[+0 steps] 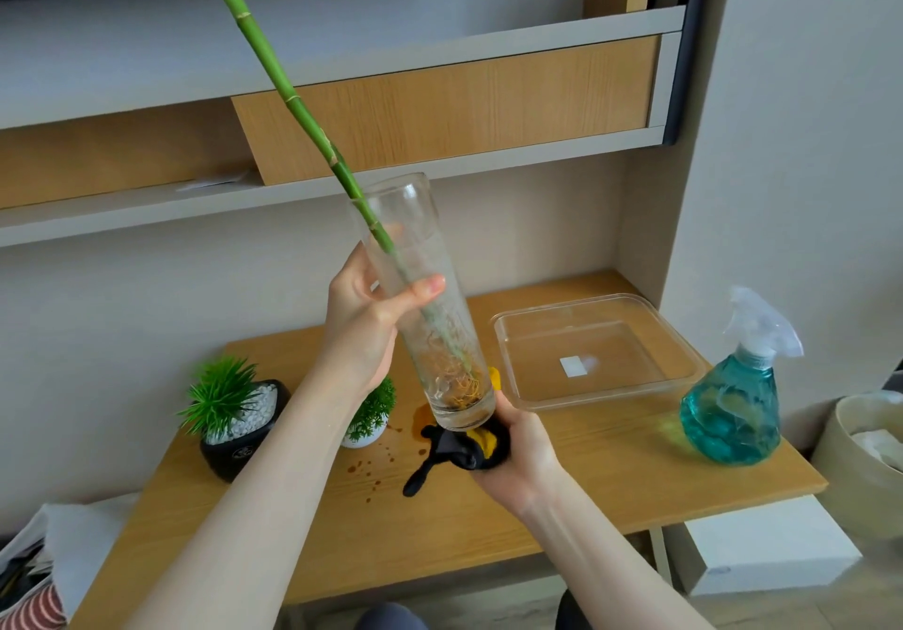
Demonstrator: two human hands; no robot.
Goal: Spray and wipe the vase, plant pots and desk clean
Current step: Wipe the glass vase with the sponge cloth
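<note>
The left hand grips a tall glass vase around its middle, holding it tilted above the tabletop. A green bamboo stalk stands in it, roots at the bottom. The right hand presses a black-and-yellow cloth against the vase's base. Brown stains spot the wood below. Two small potted plants sit at the left, a clear tray and a blue spray bottle at the right.

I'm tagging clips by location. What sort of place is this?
Probably a home room: a small wooden desk beneath built-in wall shelves, with decorative potted plants.
</note>
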